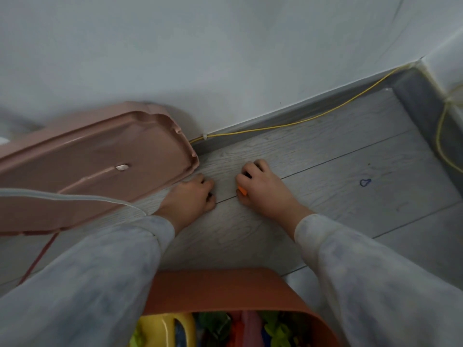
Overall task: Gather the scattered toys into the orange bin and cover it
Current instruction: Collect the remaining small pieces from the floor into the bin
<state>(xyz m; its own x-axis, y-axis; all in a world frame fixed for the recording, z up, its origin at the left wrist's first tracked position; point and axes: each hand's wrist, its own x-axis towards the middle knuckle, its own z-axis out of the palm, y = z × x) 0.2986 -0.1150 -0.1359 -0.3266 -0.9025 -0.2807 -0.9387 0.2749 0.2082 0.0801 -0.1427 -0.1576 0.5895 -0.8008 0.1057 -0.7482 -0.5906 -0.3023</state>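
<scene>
The orange bin stands on the floor at the bottom centre, with several coloured toys inside it. Its pink lid leans against the wall at the left. My left hand rests on the floor just right of the lid, fingers curled; what it holds is hidden. My right hand is beside it on the floor, fingers curled round a small orange toy that peeks out under the thumb.
A grey wood floor meets a white wall with a yellow cable along the skirting. A blue scribble marks the floor at the right. A white cord and a red cord cross the left side.
</scene>
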